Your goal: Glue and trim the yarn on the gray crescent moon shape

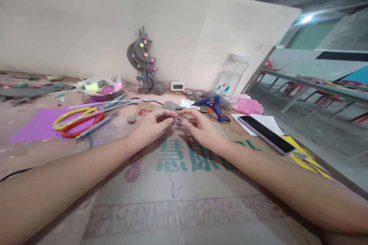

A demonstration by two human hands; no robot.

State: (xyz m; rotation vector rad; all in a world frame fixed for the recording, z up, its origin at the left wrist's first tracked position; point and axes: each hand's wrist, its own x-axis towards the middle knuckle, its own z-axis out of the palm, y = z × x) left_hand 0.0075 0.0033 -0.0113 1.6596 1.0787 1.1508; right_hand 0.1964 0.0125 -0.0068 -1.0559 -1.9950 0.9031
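Both hands meet over a printed cardboard sheet [178,187]. Between the fingertips is a small, shiny, purplish-grey piece [177,121], too small and blurred to name. My left hand [156,124] pinches it from the left with thumb and forefinger. From the other side my right hand [199,126] pinches it as well, its other fingers curled underneath. Just behind the right hand lies a blue hot glue gun [211,104] with a small red light showing. A small round grey disc [131,120] sits on the cardboard left of the left hand.
Scissors with yellow and red handles [82,122] lie at left on purple sheet [34,124]. Behind stand a metal bowl [107,95], a grey crescent ornament with coloured balls [142,59], a digital timer [177,85] and a water bottle [230,76]. A phone [266,134] lies at right.
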